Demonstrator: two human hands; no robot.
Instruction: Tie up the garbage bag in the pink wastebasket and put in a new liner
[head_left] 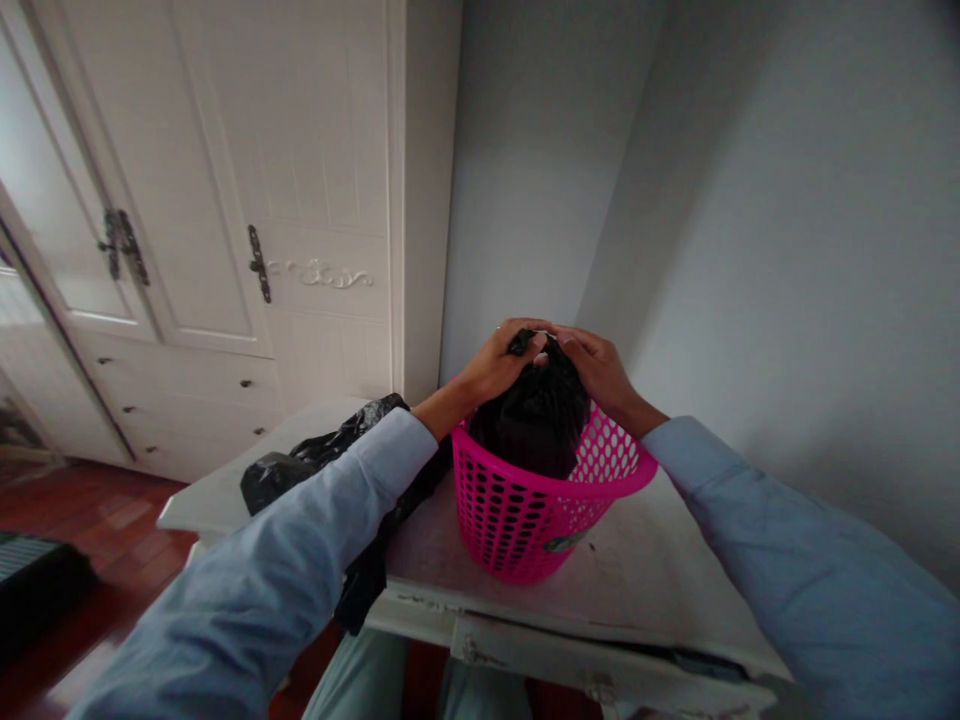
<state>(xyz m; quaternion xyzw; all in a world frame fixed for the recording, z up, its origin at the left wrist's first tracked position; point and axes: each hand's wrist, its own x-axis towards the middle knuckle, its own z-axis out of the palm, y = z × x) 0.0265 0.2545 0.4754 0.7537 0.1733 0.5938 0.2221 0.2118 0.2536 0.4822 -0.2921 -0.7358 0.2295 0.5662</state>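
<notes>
A pink perforated basket (510, 515) stands upright on a white table (645, 570). Inside its upper part is a bunched black plastic bag (532, 420), rising above the rim. My left hand (506, 360) grips the bag's gathered top, thumb bent inward. Touching it from the other side, my right hand (596, 368) has its fingers closed on the same top. Another black plastic bag (322, 450) lies crumpled on the table left of the basket, partly behind my left sleeve, with a dark part hanging over the front edge.
A white wardrobe (322, 180) with dark handles rises behind the table on the left. Grey walls (787, 250) meet in a corner behind the basket. A drawer front (540, 650) is below the tabletop. On the red floor at far left sits a dark object (45, 590).
</notes>
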